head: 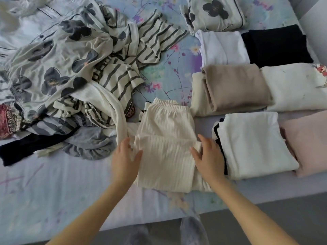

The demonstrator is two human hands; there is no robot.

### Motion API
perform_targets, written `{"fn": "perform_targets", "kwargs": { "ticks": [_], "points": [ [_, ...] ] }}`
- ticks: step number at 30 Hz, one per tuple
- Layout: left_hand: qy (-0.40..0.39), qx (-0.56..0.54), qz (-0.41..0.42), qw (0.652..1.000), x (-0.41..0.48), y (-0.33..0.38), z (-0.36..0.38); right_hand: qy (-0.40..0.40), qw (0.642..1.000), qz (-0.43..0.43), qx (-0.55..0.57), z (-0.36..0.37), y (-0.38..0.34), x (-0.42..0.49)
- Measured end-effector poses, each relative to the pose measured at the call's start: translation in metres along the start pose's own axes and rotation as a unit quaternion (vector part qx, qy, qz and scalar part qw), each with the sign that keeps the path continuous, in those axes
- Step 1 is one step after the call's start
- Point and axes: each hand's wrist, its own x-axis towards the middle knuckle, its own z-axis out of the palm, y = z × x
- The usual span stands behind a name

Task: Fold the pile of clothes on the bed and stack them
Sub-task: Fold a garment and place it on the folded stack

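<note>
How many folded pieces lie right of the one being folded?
8: floral farthest; white and black; tan on cream, beside printed white; black-trimmed white and pink nearest. Others may lie hidden underneath.

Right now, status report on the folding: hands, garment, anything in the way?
Left hand and right hand open, pressing the cream ribbed pants, half folded. Unfolded pile crowds its left edge. Folded white garment close on the right.

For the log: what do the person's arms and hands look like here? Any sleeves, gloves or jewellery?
The left forearm and right forearm are bare right to the frame's bottom edge, no sleeve showing. The left hand and right hand wear no gloves; no ring, watch or bracelet shows, though slight blur could hide something small.
</note>
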Motion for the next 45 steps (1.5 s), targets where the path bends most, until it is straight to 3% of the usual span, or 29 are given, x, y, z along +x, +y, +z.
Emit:
{"fn": "perform_targets", "kwargs": {
  "ticks": [1, 2, 4, 5, 7, 9, 11, 13, 15, 17, 18, 20, 23, 25, 28, 30, 32, 35, 37, 38, 40, 41, 43, 45],
  "points": [
    [0.049, 0.089, 0.126, 0.987, -0.011, -0.006, 0.0, 0.041, 0.994, -0.084, -0.062, 0.0, -0.003, -0.017],
    [0.051, 0.153, 0.245, 0.956, -0.023, -0.014, 0.002, 0.041, 0.982, -0.159, -0.096, 0.003, -0.006, -0.037],
    [-0.07, 0.271, 0.389, 0.878, -0.041, -0.034, 0.014, -0.056, 0.946, -0.271, -0.167, 0.019, -0.001, -0.069],
    [-0.127, 0.315, 0.409, 0.847, -0.045, -0.043, 0.021, -0.123, 0.927, -0.286, -0.21, 0.027, 0.004, -0.077],
    [-0.17, 0.351, 0.404, 0.828, -0.041, -0.05, 0.031, -0.19, 0.909, -0.264, -0.261, 0.039, 0.007, -0.078],
    [-0.188, 0.354, 0.382, 0.832, -0.028, -0.039, 0.031, -0.187, 0.913, -0.256, -0.256, 0.038, 0.002, -0.065],
    [-0.203, 0.337, 0.385, 0.835, -0.021, -0.025, 0.025, -0.154, 0.929, -0.276, -0.192, 0.028, 0.002, -0.054],
    [-0.198, 0.283, 0.403, 0.848, -0.025, -0.016, 0.009, -0.178, 0.937, -0.276, -0.122, 0.001, -0.001, -0.051],
    [-0.25, 0.22, 0.385, 0.861, -0.038, -0.003, -0.014, -0.29, 0.918, -0.256, -0.088, -0.039, -0.015, -0.049],
    [-0.338, 0.193, 0.339, 0.856, -0.052, 0.016, -0.042, -0.437, 0.875, -0.195, -0.077, -0.081, -0.026, -0.052],
    [-0.375, 0.189, 0.308, 0.854, -0.056, 0.024, -0.052, -0.474, 0.859, -0.184, -0.064, -0.1, -0.029, -0.054],
    [-0.439, 0.146, 0.239, 0.854, -0.057, 0.036, -0.068, -0.478, 0.861, -0.17, -0.033, -0.123, -0.03, -0.049],
    [-0.439, -0.005, 0.092, 0.894, -0.037, 0.049, -0.073, -0.442, 0.89, -0.102, 0.038, -0.117, -0.021, -0.018],
    [-0.362, -0.137, -0.04, 0.921, -0.016, 0.051, -0.055, -0.368, 0.926, -0.049, 0.064, -0.089, -0.009, 0.009],
    [-0.228, -0.284, -0.165, 0.917, 0.015, 0.046, -0.016, -0.244, 0.967, 0.038, 0.062, -0.047, 0.0, 0.041],
    [-0.171, -0.287, -0.199, 0.921, 0.023, 0.04, 0.004, -0.198, 0.978, 0.042, 0.055, -0.03, 0.002, 0.049],
    [-0.125, -0.238, -0.221, 0.937, 0.015, 0.033, 0.011, -0.163, 0.986, -0.022, 0.002, -0.025, -0.002, 0.044],
    [-0.143, -0.164, -0.246, 0.944, -0.011, 0.019, 0.009, 0.009, 0.994, -0.086, -0.069, -0.028, -0.006, 0.007],
    [-0.197, -0.165, -0.251, 0.933, -0.023, 0.012, 0.011, 0.086, 0.995, -0.006, -0.051, -0.029, -0.008, -0.033],
    [-0.215, -0.176, -0.252, 0.927, -0.025, 0.012, 0.013, 0.071, 0.995, 0.072, -0.026, -0.027, -0.007, -0.051],
    [-0.241, -0.217, -0.271, 0.906, -0.022, 0.018, 0.017, -0.032, 0.956, 0.281, 0.073, -0.009, -0.005, -0.074],
    [-0.255, -0.252, -0.287, 0.888, -0.019, 0.023, 0.018, -0.075, 0.911, 0.37, 0.168, -0.003, -0.004, -0.077],
    [-0.263, -0.315, -0.306, 0.859, -0.016, 0.031, 0.019, -0.081, 0.788, 0.46, 0.4, 0.003, -0.001, -0.069],
    [-0.252, -0.346, -0.318, 0.846, -0.014, 0.038, 0.013, -0.115, 0.686, 0.481, 0.534, -0.004, -0.006, -0.054]
  ]
}}
